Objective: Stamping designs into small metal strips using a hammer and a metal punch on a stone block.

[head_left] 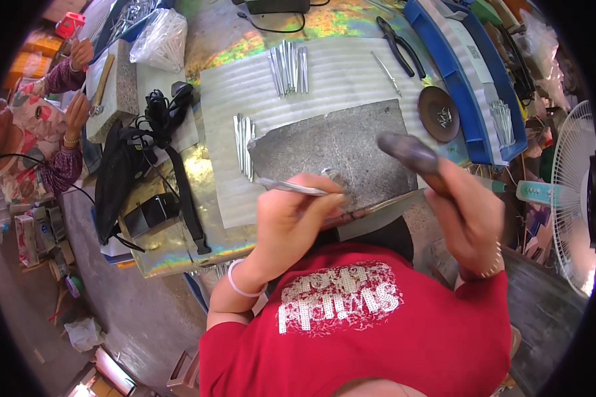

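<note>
My left hand [291,215] is closed around a slim silver metal rod [286,186], pinching it low over the near part of a dark stone slab [298,149]. A small shiny roundish piece [332,175] shows just beyond my fingertips; I cannot tell whether it is separate from the slab. My right hand [470,208] grips a hammer, its dark, rounded head [410,153] raised above the slab's right side and slightly blurred. Similar silver rods lie in a group [244,149] left of the slab, with another group [287,69] beyond it.
Right of the slab are a brown dish [436,109] of small metal bits, pliers [402,47], a thin pointed tool [386,73] and a blue tray [453,86]. A fan [571,198] stands far right. Leftward lie a black bag [116,178] and a co-worker's hands [77,114].
</note>
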### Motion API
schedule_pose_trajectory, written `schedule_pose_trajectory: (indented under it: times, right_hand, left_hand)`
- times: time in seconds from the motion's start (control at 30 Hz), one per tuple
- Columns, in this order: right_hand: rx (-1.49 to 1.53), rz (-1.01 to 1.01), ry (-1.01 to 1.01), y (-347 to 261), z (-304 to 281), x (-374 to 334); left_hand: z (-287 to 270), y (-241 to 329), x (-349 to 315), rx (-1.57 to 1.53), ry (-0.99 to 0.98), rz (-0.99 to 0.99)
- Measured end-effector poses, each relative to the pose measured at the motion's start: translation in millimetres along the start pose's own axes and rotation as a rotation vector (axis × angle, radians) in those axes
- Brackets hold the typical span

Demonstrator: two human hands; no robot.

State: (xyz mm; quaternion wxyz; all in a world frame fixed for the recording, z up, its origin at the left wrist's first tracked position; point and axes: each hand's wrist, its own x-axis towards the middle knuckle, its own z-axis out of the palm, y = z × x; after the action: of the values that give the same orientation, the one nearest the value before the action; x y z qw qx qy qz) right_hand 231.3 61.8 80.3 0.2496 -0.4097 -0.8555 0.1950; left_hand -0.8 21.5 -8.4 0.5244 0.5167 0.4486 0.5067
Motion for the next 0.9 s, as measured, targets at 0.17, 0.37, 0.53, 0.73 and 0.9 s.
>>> schedule_pose_trajectory:
  times: [0.17, 0.37, 0.53, 0.73, 0.9]
  right_hand:
    - [-0.017, 0.096, -0.039, 53, 61, -3]
    - [-0.263, 0.069, 0.038, 53, 72, 10]
    - [0.742, -0.027, 0.013, 21, 76, 15]
    - [1.159, 0.196, 0.136, 20, 106, 8]
    - [1.275, 0.236, 0.095, 20, 90, 11]
  left_hand:
    - [-7, 17, 1, -0.856, 0.096, -0.216]
    - [5, 9, -3, -1.128, 0.104, -0.308]
    - [22, 0, -5, -1.206, 0.128, -0.429]
    - [28, -8, -12, -1.253, 0.109, -0.505]
    - [7, -4, -25, -0.718, 0.086, -0.325]
